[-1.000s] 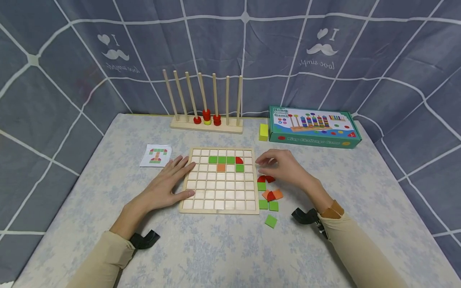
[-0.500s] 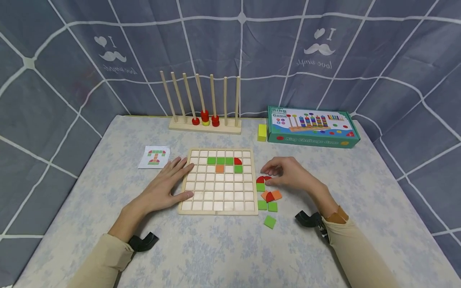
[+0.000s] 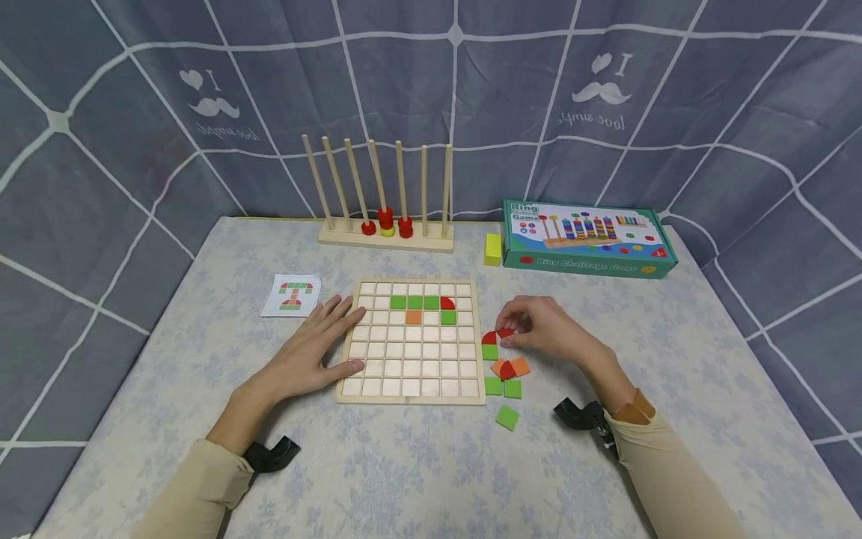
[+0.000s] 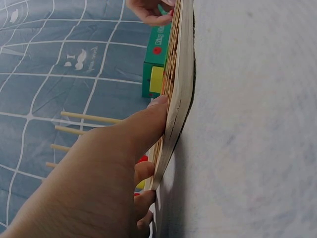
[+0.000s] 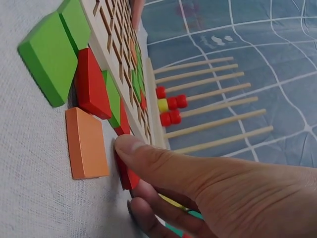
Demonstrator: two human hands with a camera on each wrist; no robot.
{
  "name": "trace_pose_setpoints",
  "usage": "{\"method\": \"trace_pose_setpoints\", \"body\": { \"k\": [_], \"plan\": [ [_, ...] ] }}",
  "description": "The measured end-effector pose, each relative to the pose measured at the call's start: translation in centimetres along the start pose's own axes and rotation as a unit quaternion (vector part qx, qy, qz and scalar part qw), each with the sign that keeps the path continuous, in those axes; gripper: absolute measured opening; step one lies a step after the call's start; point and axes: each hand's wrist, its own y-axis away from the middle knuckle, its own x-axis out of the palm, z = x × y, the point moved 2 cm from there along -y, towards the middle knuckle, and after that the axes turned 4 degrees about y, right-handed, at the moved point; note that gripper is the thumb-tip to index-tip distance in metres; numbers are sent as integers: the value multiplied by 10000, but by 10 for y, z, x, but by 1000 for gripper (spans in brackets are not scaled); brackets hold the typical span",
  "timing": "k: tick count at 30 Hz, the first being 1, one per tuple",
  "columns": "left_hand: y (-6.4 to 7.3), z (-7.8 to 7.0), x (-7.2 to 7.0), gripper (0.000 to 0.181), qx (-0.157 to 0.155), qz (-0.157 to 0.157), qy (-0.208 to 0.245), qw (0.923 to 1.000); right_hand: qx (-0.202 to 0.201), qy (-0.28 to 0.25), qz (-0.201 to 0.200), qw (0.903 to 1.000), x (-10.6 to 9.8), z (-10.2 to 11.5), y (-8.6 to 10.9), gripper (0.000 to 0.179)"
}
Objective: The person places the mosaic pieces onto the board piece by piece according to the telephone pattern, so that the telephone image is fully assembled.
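A wooden grid board lies in the middle of the table, with a row of green tiles, a red quarter-circle, another green tile and an orange tile in its upper cells. My left hand rests with spread fingers on the board's left edge; in the left wrist view its thumb lies along the rim. To the right of the board, my right hand pinches a red quarter-circle tile between thumb and fingers. Beside it are a second red quarter-circle and a green tile.
Loose orange, red and green tiles lie along the board's right side. A card with a tile pattern is at left. Behind stand a peg rack with red and yellow rings, a yellow block and a green game box.
My right hand has come down from beside the board's upper right edge to the loose tiles and taken hold of a red quarter-circle. The left hand stays on the board.
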Motion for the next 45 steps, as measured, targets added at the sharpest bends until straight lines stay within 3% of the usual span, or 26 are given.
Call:
{"method": "trace_pose_setpoints", "body": {
  "k": [6,12,18,24,29,34,45],
  "plan": [
    [1,1,-1,88,4,-37,13,10000,-51,-469,25,9989,-4,-6,-7,14],
    [3,2,-1,89,-36,-41,8,10000,-138,-826,81,9965,-9,-5,-31,8],
    [6,5,-4,89,-50,-80,-43,9999,-590,-715,57,9957,-3,35,-81,7],
    [5,2,-1,88,16,-70,-17,10000,-1148,-586,224,9914,24,79,-131,7],
    [2,0,0,87,13,-36,-6,10000,-1361,-479,239,9892,44,102,-157,7],
    [2,-2,-1,88,1,-27,20,10000,-1390,-404,243,9892,55,113,-167,8],
    [2,-2,-3,87,-3,-6,32,10000,-1210,-285,171,9921,65,117,-167,9]
  ]
}}
